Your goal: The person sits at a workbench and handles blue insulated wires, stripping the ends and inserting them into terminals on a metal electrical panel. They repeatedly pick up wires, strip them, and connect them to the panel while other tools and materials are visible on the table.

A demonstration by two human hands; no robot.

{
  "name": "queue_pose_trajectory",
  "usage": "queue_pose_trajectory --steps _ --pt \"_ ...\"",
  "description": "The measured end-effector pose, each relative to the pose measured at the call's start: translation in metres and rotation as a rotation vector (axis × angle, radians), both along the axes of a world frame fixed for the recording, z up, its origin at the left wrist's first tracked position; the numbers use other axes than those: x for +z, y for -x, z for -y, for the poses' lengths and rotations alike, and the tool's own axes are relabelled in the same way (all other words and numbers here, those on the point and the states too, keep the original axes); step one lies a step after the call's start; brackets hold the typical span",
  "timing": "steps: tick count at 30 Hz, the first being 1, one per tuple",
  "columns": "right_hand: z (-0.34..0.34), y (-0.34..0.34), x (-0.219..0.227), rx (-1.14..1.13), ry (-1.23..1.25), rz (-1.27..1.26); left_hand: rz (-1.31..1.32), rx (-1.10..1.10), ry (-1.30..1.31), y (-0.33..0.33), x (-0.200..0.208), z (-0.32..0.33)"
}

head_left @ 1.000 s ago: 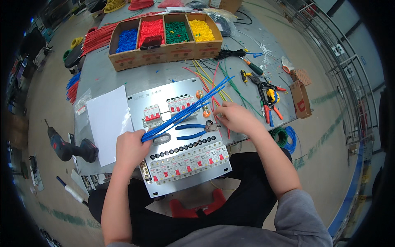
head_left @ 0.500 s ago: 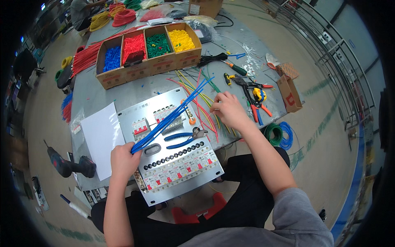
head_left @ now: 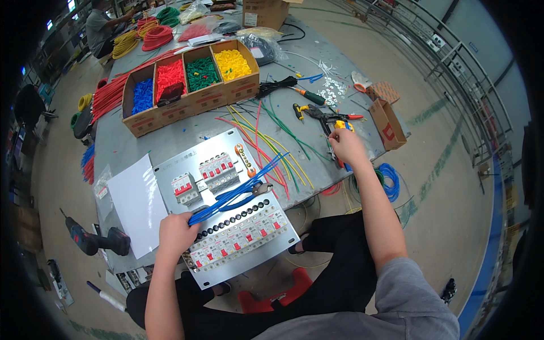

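In my left hand [head_left: 177, 233] is one end of a bundle of blue wires [head_left: 238, 194], whose far ends reach to the right over a metal panel [head_left: 226, 141]. Blue-handled cutting pliers [head_left: 263, 190] lie on the panel, partly under the wires. Rows of circuit breakers [head_left: 238, 245] with red switches are mounted on it. My right hand [head_left: 350, 149] is at the hand tools on the right, its fingers pinched together over their handles. A yellow-bodied tool [head_left: 343, 126] shows just beyond it. What the right fingers hold is hidden.
Behind the panel stands a cardboard box [head_left: 192, 96] with blue, red, green and yellow small parts. Loose coloured wires [head_left: 272, 141] lie between panel and tools. White paper [head_left: 136, 198] and a cordless drill [head_left: 93, 237] are at left; a small carton [head_left: 388, 124] stands at right.
My right hand has moved right, from above the loose wires to the hand tools. The blue wires have dropped lower over the panel, still in my left hand. The whole view has shifted slightly.
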State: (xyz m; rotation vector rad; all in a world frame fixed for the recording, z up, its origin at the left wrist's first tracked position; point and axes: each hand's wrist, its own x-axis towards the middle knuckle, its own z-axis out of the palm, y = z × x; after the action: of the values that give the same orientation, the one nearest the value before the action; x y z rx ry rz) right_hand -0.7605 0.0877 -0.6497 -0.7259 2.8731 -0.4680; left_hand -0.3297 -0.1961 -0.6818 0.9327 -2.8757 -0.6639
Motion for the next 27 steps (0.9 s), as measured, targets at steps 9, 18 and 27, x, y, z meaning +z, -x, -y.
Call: queue_pose_trajectory --steps 9,18,27 --pt "0.02 -0.03 -0.008 0.14 -0.002 -0.137 0.132 -0.061 0.017 0.014 0.007 -0.002" --pt "0.092 -0.14 -0.008 0.902 0.123 0.016 0.066 -0.127 -0.001 0.013 0.02 -0.004" --pt "0.108 -0.169 -0.01 1.062 0.006 -0.143 -0.105 -0.174 0.048 -0.004 0.014 -0.001"
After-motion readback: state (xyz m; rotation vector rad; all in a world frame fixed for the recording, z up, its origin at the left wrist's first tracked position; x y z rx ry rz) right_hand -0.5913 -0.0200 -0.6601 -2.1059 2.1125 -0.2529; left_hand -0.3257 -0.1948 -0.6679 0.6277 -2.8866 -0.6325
